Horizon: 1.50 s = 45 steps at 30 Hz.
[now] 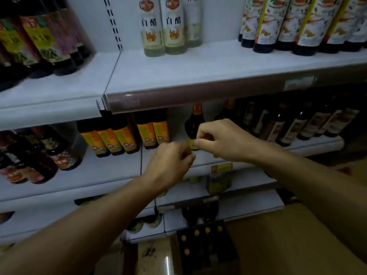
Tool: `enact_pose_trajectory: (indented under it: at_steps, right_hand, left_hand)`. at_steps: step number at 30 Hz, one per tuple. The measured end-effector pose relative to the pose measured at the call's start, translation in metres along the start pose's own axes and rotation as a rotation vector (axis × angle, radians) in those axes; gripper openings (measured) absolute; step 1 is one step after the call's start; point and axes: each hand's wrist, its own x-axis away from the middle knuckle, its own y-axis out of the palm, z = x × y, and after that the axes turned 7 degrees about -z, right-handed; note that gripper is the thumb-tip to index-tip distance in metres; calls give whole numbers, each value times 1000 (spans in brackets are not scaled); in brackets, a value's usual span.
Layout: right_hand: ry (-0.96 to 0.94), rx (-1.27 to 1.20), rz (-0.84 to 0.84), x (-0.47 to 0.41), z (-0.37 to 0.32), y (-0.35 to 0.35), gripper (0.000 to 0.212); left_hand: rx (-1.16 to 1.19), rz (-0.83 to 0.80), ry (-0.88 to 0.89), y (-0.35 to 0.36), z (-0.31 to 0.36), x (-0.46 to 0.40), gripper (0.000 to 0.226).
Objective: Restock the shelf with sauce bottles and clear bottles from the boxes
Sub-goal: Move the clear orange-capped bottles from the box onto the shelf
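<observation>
**Grip: right hand touching dark bottle on middle shelf, left hand curled, holding nothing visible**

Right hand [216,139]: fingers curled, fingertips [196,142] at the yellow label low on the dark glass sauce bottle with the red-orange cap [193,126]. Looks like a light pinch at the label; can't tell if it's a firm hold. Bottle stands upright on the white metal middle shelf [119,171], alone in a gap between two product rows.

Left hand [170,161]: fingers curled in, just beside and below the right hand, in front of the shelf edge. Nothing visible in it; can't tell if it touches the bottle.

Same shelf, left of the gap: row of dark bottles with orange-yellow labels [127,137]. Right of it: row of dark bottles with pale labels [294,126], leaning in the wide-angle view. Far left: dark bottles with red patterned labels [39,155].

Upper white shelf [178,70]: two clear bottles of pale liquid with white and green labels [162,26] at the back centre, dark bottles with yellow-green labels [39,36] left, dark bottles with white patterned wraps [297,24] right.

Below the hands, on the floor: open brown cardboard box [208,251] holding dark bottles with yellow caps [196,233]. Larger closed brown cardboard box [288,235] to its right.
</observation>
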Motion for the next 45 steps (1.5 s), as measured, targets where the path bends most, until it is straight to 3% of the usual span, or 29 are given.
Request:
enact_pose_trajectory:
  at_steps: [18,30,38,42,45]
  right_hand:
    - [311,-215,-307,51,145,233,25]
    - [483,-325,-463,59,215,414,26]
    - [533,-167,-541,57,257,552,34]
    - [534,-88,-576,48,272,623,14]
    - [509,-26,-628,45,283,668,31]
  left_hand:
    - [70,-445,-331,228,-127,41,16]
    - [98,-519,-511,368,-222,62,8]
    - [161,-521,-617,470,-300,91,16]
    - [243,-532,-663,521,-331,100,24]
    - [265,-573,-646,554,-353,105,27]
